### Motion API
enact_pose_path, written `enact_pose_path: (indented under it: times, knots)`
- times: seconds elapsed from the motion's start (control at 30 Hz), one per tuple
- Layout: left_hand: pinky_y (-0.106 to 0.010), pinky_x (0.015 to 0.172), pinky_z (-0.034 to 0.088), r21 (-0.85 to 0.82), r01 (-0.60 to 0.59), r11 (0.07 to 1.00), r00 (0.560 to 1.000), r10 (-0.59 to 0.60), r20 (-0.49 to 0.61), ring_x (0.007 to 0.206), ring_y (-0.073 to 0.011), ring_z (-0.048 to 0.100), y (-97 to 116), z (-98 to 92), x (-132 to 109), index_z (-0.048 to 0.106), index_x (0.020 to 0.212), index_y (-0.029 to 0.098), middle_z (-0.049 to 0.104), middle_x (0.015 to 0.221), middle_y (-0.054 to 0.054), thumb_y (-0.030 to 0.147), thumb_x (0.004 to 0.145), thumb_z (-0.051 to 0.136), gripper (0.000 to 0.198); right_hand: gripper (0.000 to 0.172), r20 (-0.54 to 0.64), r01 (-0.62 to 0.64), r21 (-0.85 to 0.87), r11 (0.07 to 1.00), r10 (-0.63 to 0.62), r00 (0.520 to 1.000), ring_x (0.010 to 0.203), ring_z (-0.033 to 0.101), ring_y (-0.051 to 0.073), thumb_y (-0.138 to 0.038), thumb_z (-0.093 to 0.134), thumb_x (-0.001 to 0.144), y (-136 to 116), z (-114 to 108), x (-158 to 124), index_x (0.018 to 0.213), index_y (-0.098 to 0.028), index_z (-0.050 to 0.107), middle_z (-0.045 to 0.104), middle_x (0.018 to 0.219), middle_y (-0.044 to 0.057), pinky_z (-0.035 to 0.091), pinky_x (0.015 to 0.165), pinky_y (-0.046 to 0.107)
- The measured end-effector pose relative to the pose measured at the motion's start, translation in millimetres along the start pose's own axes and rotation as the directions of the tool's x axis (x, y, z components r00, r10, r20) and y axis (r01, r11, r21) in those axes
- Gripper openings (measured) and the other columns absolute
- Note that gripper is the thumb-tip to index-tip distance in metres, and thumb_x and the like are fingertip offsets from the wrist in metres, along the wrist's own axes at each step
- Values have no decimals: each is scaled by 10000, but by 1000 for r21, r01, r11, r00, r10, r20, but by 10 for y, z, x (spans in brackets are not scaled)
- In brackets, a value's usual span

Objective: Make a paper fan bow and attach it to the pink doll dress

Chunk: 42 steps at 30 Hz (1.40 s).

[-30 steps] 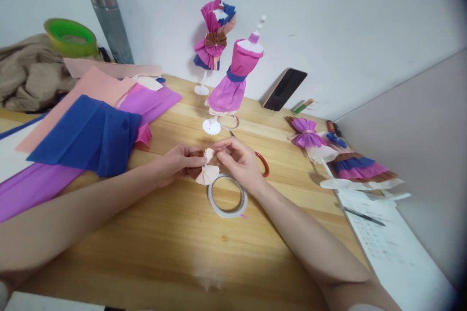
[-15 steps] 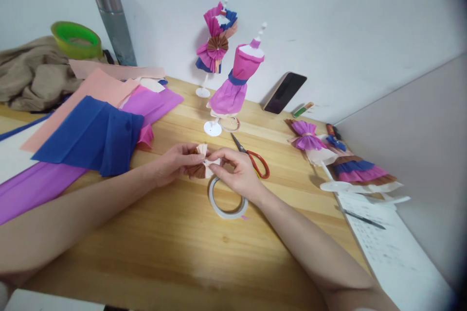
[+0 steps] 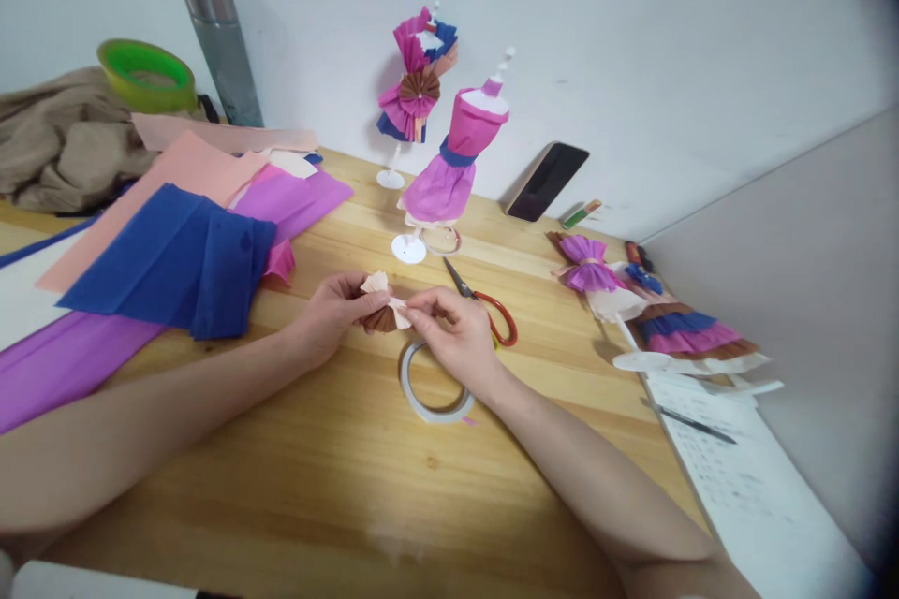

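Observation:
Both hands pinch a small pleated paper bow (image 3: 381, 304), cream and brown, just above the wooden table (image 3: 295, 477). My left hand (image 3: 333, 311) grips its left side with closed fingers. My right hand (image 3: 453, 332) pinches its right side with thumb and forefinger. A roll of white tape (image 3: 421, 398) lies flat under my right wrist. Red-handled scissors (image 3: 488, 309) lie just behind my right hand.
Blue, purple and peach crepe paper sheets (image 3: 169, 253) cover the left. Two small mannequins in paper dresses (image 3: 453, 159) stand at the back. A phone (image 3: 548, 180) leans on the wall. More dressed mannequins (image 3: 660, 323) lie at right beside a printed sheet and pen (image 3: 695, 426).
The bow has been turned between my fingers: its cream fan now points up-left instead of down. My right hand has shifted down a little, uncovering the scissors' blades.

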<state>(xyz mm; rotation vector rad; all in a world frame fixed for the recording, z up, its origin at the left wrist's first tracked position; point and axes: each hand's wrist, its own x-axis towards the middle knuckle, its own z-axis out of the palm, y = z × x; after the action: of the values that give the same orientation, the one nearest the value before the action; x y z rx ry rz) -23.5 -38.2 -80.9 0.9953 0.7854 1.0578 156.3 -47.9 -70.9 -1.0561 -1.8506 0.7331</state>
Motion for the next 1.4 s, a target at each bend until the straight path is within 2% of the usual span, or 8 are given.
enact_pose_path:
  times: [0.1, 0.17, 0.4, 0.57, 0.73, 0.97, 1.13, 1.4]
  knots:
    - [-239, 515, 297, -15, -18, 1000, 1000, 18, -2, 491, -80, 406, 19, -11, 8, 598, 643, 130, 506, 522, 25, 383, 699, 767, 309, 252, 76, -62, 132, 989, 52, 996, 643, 601, 151, -246, 675, 757, 3, 19, 4, 1002, -208, 629, 657, 752, 12, 505, 625, 283]
    - [-240, 513, 299, -17, -11, 1000, 1000, 11, -9, 496, -81, 408, 20, -22, 15, 607, 672, 131, 515, 539, 25, 382, 695, 770, 300, 365, 114, -59, 129, 990, 44, 993, 669, 599, 153, -199, 670, 731, 11, 35, 5, 1091, -219, 612, 654, 798, 14, 517, 665, 299]
    - [-242, 516, 308, 12, -36, 999, 999, 36, 12, 496, -88, 426, 30, -7, 14, 598, 656, 128, 524, 519, 16, 394, 728, 744, 312, 230, 33, -40, 70, 997, 38, 999, 637, 552, 133, -202, 613, 767, 20, 42, 13, 994, -201, 649, 598, 726, -3, 489, 638, 280]
    - [-233, 513, 330, -15, -16, 1000, 999, 16, 36, 494, -85, 439, 14, -6, -2, 582, 656, 132, 542, 538, 11, 382, 734, 743, 308, 241, 34, -121, 129, 984, 117, 993, 640, 550, 138, -262, 648, 761, 6, 42, 19, 992, -195, 637, 605, 726, 3, 485, 637, 286]
    - [-231, 528, 338, -63, 28, 998, 999, -26, 39, 506, -84, 448, -33, -11, -3, 574, 650, 130, 528, 555, 10, 365, 734, 751, 306, 56, -16, -150, 129, 980, 153, 988, 584, 511, 131, -246, 624, 749, -5, 31, 34, 779, -199, 632, 579, 639, -8, 437, 572, 264]
    - [-229, 532, 327, -194, 44, 980, 999, -38, 35, 500, -75, 406, -53, 8, -1, 551, 608, 133, 478, 517, 27, 326, 761, 728, 304, 111, 23, -221, 242, 945, 222, 975, 556, 514, 133, -300, 642, 761, 1, 29, 24, 737, -199, 603, 580, 617, -4, 432, 556, 268]
    - [-223, 528, 336, -166, 42, 985, 998, -34, 53, 506, -75, 427, -52, -15, -6, 568, 664, 131, 505, 541, 25, 331, 768, 727, 276, 178, 24, -226, 278, 933, 229, 973, 599, 539, 135, -310, 671, 732, 10, 61, 29, 843, -197, 591, 584, 675, -4, 451, 578, 266]
    - [-220, 493, 374, -47, 69, 997, 994, -64, 90, 507, -95, 487, -7, 7, 1, 629, 768, 124, 583, 583, 1, 386, 631, 819, 351, 119, 35, -233, 215, 949, 231, 972, 512, 452, 111, -296, 620, 742, 26, 36, 41, 699, -196, 573, 531, 578, -25, 373, 505, 244]
